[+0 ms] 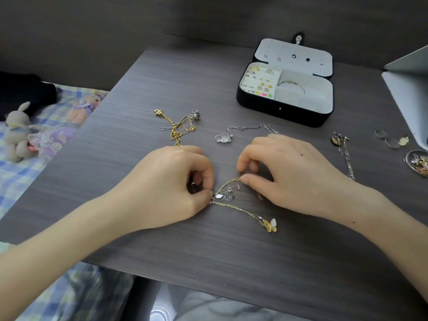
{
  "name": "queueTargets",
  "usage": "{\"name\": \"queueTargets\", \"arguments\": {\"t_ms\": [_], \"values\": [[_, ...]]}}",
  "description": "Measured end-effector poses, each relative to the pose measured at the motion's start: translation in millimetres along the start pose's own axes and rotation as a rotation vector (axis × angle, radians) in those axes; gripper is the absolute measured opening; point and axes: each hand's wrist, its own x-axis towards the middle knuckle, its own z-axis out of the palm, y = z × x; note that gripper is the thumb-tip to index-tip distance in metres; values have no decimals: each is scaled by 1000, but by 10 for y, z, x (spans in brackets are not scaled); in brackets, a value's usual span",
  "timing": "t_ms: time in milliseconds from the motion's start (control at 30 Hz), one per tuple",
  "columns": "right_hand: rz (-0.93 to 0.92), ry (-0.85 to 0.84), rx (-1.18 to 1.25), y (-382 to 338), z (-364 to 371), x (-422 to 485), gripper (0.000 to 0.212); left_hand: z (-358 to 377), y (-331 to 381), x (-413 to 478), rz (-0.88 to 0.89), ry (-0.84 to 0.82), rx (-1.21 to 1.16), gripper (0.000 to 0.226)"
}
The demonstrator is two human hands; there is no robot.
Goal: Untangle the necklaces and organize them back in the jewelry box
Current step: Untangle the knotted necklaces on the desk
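Both hands pinch the knot of chains (224, 195) in the middle of the table (231, 262), a bit nearer the near edge; the left hand (166, 181) nips its left end between thumb and first finger, curled tight; the right hand (291, 172) holds a gold strand of it at the thumb tip, with the other fingers bent over (how hard it squeezes I cannot tell). One gold strand runs out of the knot toward the near edge and ends in a butterfly charm (269, 225), flat on the table; past the left hand, toward the far edge, lies a gold and silver tangle (178, 128), and its near end reaches that hand's knuckles; past the right hand lies a silver necklace (252, 128) with a clear charm, and the fingers hide part of its chain. The jewelry box (278, 110) sits open near the far right corner, with rings and studs in its left side and a bangle (290, 84) in its right side; by the right edge lie another silver chain (345, 151), some loose rings (385, 138) and a small dish (415, 162); off the left edge, a toy bunny (16, 133) and a toy bear (85, 106) lie on a checked cloth (14, 179).
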Motion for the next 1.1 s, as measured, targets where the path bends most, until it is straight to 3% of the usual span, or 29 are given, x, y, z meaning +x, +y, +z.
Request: {"name": "queueTargets", "arguments": {"t_ms": [233,367,500,667,933,1100], "values": [[1,19,-2,-13,60,54,9,-11,-14,-35,-22,15,3,7],[5,120,197,-5,66,52,12,7,-30,-43,-60,50,-29,7],[15,66,387,-1,30,4,6,18,-36,-44,-91,84,-61,8],[-5,23,548,13,23,-33,14,15,-49,-32,-102,106,-103,8],[13,-9,562,10,10,-23,17,-23,-91,-29,-121,81,-222,7],[8,88,465,13,49,4,11,-39,-109,-36,-120,85,-258,15]]}}
